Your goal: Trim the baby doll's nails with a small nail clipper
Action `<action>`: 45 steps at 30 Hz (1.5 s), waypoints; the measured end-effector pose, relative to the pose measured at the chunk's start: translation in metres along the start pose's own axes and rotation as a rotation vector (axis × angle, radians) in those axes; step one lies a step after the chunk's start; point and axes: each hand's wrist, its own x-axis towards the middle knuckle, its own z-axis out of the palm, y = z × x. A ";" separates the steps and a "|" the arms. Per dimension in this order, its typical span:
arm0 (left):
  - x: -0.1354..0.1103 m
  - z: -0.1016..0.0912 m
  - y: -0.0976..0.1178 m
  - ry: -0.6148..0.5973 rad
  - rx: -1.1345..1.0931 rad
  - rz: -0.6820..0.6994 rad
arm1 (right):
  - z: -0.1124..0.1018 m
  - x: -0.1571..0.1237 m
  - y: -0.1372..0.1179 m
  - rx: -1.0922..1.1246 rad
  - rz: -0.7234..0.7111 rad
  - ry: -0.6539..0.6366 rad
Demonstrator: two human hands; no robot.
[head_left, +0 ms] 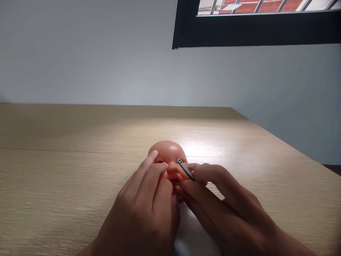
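Note:
A small bald doll head lies face up on the wooden table, near the front middle. My left hand rests over its left side, fingers pressed on the face and gripping it. My right hand pinches thin grey metal tweezers, whose upper end sticks up over the doll's face. The tweezers' tips and the lower face are hidden behind my fingers.
The table's far edge meets a plain grey wall. A black-framed window sits at the upper right. The table's right edge runs diagonally toward the lower right. Something white shows below my hands.

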 end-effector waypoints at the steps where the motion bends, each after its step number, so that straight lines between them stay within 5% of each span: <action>1: 0.000 0.000 0.000 0.005 -0.003 0.005 | 0.000 0.000 0.001 -0.040 -0.037 0.010; 5: 0.001 0.000 0.000 0.015 -0.015 0.015 | -0.002 0.006 0.004 -0.157 -0.156 0.070; 11: 0.000 0.002 0.000 0.015 -0.034 -0.005 | -0.006 0.006 0.005 -0.117 -0.125 -0.015; 18: -0.001 0.002 0.001 0.019 -0.039 -0.006 | -0.001 0.003 -0.001 0.286 0.147 -0.018; 25: -0.002 0.003 -0.002 0.032 -0.056 -0.029 | -0.006 0.011 0.006 -0.096 -0.133 0.082; 32: -0.001 0.002 0.001 0.016 -0.074 -0.035 | -0.012 0.012 0.004 0.044 -0.030 -0.070; 38: 0.002 0.002 0.001 0.021 -0.104 -0.056 | -0.005 0.007 -0.006 0.265 0.103 -0.020; 45: -0.001 0.006 -0.001 0.016 -0.119 -0.058 | -0.007 0.003 0.007 -0.084 -0.088 0.010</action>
